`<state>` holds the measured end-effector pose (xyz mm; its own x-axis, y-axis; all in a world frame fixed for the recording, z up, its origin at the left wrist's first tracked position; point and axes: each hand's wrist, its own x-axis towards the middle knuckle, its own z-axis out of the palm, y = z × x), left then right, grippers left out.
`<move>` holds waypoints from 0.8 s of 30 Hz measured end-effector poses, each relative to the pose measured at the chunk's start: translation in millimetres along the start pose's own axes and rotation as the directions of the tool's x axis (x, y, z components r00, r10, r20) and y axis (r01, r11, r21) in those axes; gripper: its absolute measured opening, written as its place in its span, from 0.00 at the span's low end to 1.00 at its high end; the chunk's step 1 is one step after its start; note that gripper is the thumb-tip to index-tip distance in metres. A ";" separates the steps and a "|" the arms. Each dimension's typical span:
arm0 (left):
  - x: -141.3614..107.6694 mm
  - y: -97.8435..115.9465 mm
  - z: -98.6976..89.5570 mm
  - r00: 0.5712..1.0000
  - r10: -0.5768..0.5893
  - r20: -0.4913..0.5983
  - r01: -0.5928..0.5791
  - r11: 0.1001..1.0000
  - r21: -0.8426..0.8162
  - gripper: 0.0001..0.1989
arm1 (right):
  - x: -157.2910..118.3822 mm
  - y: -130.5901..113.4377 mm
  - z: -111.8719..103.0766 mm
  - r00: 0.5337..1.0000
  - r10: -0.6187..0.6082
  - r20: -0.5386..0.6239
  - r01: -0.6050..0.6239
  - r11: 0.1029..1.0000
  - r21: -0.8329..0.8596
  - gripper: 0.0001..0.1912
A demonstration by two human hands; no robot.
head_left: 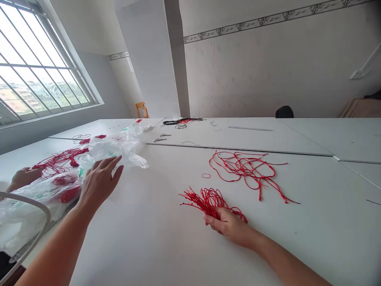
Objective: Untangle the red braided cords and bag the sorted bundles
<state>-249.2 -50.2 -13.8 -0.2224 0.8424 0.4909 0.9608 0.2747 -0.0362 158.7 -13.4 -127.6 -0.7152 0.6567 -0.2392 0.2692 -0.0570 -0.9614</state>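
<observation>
A bundle of thin red cords (208, 203) is gripped in my right hand (228, 225), its cut ends fanning out to the left and loops hanging over the hand. My left hand (100, 179) is raised with its fingers apart, over the edge of crumpled clear plastic bags (111, 146); nothing shows in it. Beyond my right hand, a loose tangle of red cord (242, 167) with knotted ends lies on the white table (149, 238). A small red cord loop (206, 175) lies between the bundle and the tangle.
At the far left, another person's hand (27, 176) touches a pile of dark red cords (61, 159). Bags with red contents (70, 194) lie beside it. Small scissors (160, 140), black cords (178, 122) and a thin strip (250, 128) rest farther back.
</observation>
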 end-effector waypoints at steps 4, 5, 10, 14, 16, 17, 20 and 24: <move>10.3 38.1 -43.5 0.924 0.009 -0.382 -0.129 0.949 -0.289 0.19 | -0.4 -2.8 -1.2 1.000 0.001 0.011 -0.002 0.998 0.068 0.20; 10.4 48.6 -49.3 0.905 0.001 -0.425 -0.169 0.919 -0.356 0.18 | -1.1 -4.4 -1.3 1.000 0.011 0.011 -0.012 0.996 0.094 0.20; 2.0 103.3 -47.8 0.946 0.109 -0.306 -0.296 0.677 -0.674 0.21 | -5.1 -11.9 -2.4 0.984 0.165 -0.066 -0.143 0.955 0.262 0.21; -0.9 138.8 -41.8 0.916 0.286 -0.283 -0.402 0.631 -0.663 0.24 | -8.7 -19.4 -11.6 0.965 0.189 -0.181 -0.101 0.906 0.410 0.22; 2.7 152.1 -44.9 0.889 0.321 -0.325 -0.457 0.599 -0.658 0.25 | -12.4 -26.2 -20.5 0.952 0.158 -0.263 -0.016 0.882 0.472 0.22; 5.4 158.2 -47.6 0.876 0.331 -0.350 -0.481 0.578 -0.659 0.26 | -14.6 -29.7 -25.6 0.940 0.147 -0.308 0.028 0.867 0.498 0.21; 13.6 175.3 -55.4 0.855 0.348 -0.383 -0.516 0.517 -0.682 0.27 | -21.8 -37.2 -42.2 0.898 0.134 -0.419 0.136 0.821 0.555 0.20; 16.2 192.9 -56.8 0.843 0.394 -0.365 -0.524 0.454 -0.721 0.27 | -31.1 -39.5 -62.9 0.842 0.111 -0.527 0.229 0.812 0.537 0.21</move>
<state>-58.1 -9.9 36.6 0.2515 0.6496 0.7175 0.6716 -0.6509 0.3539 210.9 15.7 -73.6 -0.2322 0.9434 -0.2368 -0.2917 -0.2998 -0.9083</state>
